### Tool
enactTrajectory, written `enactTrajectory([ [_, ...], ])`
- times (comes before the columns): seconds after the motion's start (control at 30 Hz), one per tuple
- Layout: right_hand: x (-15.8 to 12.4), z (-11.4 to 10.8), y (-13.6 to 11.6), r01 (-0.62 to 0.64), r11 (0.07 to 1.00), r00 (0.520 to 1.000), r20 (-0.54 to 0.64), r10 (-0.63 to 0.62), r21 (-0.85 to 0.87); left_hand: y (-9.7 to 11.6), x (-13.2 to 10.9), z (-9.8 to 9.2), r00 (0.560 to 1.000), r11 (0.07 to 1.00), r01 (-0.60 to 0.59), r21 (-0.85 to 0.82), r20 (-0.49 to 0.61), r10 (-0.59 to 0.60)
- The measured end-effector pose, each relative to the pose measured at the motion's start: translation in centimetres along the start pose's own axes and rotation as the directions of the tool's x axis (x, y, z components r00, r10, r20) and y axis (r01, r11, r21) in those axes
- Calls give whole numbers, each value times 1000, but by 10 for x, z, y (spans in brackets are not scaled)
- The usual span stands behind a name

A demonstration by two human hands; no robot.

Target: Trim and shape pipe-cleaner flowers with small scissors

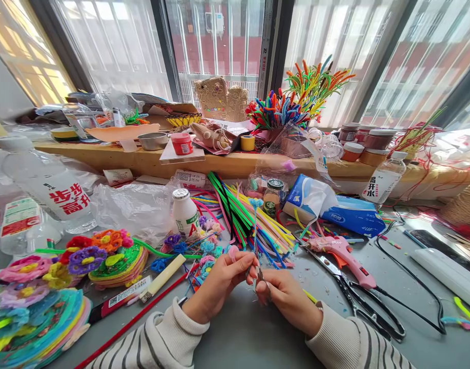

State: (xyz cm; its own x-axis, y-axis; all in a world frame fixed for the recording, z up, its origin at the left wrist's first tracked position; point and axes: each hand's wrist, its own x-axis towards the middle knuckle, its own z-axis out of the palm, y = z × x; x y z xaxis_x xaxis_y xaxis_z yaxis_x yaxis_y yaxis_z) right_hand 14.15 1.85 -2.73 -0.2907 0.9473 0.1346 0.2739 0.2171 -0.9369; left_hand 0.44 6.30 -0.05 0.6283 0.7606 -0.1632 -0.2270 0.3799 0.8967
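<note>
Pipe-cleaner stem [255, 230], blue-tipped, stands upright over the grey table [238, 341]. Your left hand [221, 283] and right hand [286, 299] pinch its base. It looks light and easily bent, so grip low.

Bare bench [242, 338] lies open only close in, around the left hand [219, 287] and right hand [286, 297]. Rightward, scissors [358, 300], a glue gun [342, 252] and a black cable [430, 298] bar the way; leftward, a red stick [142, 312] and stacked flower mats [35, 312]; ahead, heaped pipe cleaners [250, 220].
</note>
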Motion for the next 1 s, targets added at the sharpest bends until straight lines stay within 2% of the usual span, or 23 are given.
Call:
enactTrajectory([
  [0.17, 1, 0, 2, -2, 1000, 1000, -20, 2, -19, 0, 0, 0, 999, 1000, -27, -15, -18, 27],
  [0.43, -1, -2, -7, 20, 993, 1000, 11, -19, -116, -5, 5, -6, 991, 997, -76, 10, -113, 77],
  [0.67, -2, -2, -4, 54, 991, 997, 62, -47, -123, -4, 3, -3, 992, 995, -75, 73, -92, 81],
  [1.0, 1, -2, 0, 71, 992, 997, 11, -70, -108, -5, 4, -2, 997, 999, -35, 32, -63, 37],
])
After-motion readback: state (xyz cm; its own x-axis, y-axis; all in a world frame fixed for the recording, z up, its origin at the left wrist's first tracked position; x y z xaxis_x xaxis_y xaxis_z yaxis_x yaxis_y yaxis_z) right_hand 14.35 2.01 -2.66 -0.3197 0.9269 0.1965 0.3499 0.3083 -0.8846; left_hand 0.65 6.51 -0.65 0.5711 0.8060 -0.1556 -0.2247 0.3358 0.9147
